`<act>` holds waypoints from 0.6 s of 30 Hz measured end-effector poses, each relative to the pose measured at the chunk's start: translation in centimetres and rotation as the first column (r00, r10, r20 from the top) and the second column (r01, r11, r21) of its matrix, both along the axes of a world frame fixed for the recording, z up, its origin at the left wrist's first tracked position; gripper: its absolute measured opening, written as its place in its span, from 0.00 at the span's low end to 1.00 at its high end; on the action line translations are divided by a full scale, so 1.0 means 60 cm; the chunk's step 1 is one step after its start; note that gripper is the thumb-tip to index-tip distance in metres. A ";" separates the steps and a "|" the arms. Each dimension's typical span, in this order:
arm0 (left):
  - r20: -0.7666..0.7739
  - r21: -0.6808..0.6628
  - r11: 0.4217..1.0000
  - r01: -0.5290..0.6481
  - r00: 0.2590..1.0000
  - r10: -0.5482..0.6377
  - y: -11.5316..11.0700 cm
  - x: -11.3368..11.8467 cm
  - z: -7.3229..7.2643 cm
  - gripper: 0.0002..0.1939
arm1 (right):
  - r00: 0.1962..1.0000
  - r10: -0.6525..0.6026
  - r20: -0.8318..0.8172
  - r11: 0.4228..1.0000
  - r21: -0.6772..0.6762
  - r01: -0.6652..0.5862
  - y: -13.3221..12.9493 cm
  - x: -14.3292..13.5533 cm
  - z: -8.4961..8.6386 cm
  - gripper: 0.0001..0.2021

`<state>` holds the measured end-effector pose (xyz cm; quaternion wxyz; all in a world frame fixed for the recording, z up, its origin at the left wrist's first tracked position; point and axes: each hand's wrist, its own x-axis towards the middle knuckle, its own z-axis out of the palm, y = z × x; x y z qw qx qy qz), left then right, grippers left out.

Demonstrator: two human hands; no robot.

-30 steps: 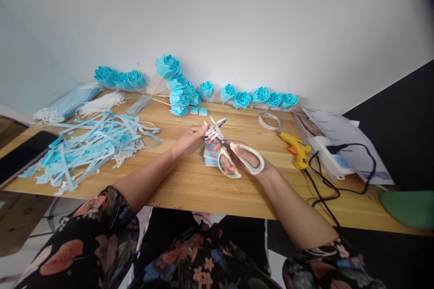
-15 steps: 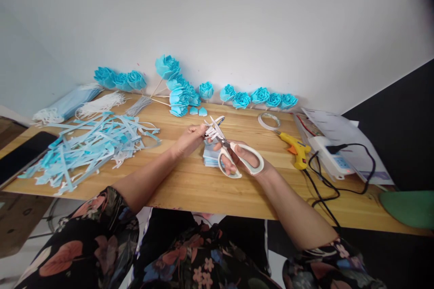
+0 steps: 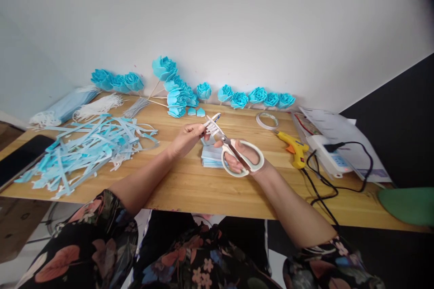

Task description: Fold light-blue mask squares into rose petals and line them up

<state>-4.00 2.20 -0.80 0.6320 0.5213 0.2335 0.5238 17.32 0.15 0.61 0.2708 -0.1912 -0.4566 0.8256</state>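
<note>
My left hand pinches a small white piece with a fringed edge between thumb and fingers. My right hand is in the handles of white-handled scissors. The scissor blades lie across the fringed piece, nearly closed, their tips pointing up and left. Under the hands, on the wooden table, rests a stack of light blue folded fabric pieces, partly covered by my right hand and the scissors.
At left lie a heap of blue and white strips, a phone, face masks and white cords. Blue fabric flowers line the wall. A tape roll, a yellow glue gun and a power strip with cables sit at right.
The scissor handles have come closer together and the blades have closed across the fringed piece. My left hand still pinches it. The whole view has shifted slightly.
</note>
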 end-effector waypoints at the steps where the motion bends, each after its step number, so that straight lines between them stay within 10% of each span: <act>1: 0.008 0.002 1.000 0.003 1.000 -0.003 0.000 0.000 0.002 0.22 | 1.000 -0.008 -0.005 1.000 -0.002 0.008 0.000 0.000 0.001 0.26; 18: 0.091 -0.020 1.000 0.023 0.996 -0.021 0.003 -0.005 0.008 0.16 | 0.998 -0.062 -0.001 0.997 0.055 0.062 -0.008 -0.003 0.003 0.25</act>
